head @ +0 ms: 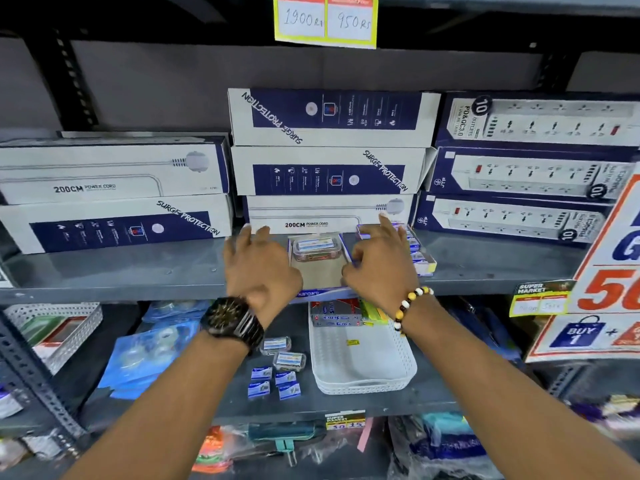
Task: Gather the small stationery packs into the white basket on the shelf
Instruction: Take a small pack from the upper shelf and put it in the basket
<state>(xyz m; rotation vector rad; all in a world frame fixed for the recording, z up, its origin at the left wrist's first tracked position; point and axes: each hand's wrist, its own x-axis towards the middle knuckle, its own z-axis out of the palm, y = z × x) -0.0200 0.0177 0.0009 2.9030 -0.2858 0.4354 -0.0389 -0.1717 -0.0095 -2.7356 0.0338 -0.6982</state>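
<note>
Both hands reach onto the upper shelf [138, 271]. Left hand [258, 261] is spread wide, holding nothing, beside the open display box [320, 268] with one clear pack [314, 247] inside. Right hand [379, 259] has curled fingers at that box's right edge; grip on the small packs [420, 258] behind it cannot be told. White basket [362, 358] sits a shelf lower, loose packs [277, 379] just left of it. We judge: pinch each pack by its edges and lower it straight down. Grey metal shelving, crowded with power-strip boxes [329, 171].
</note>
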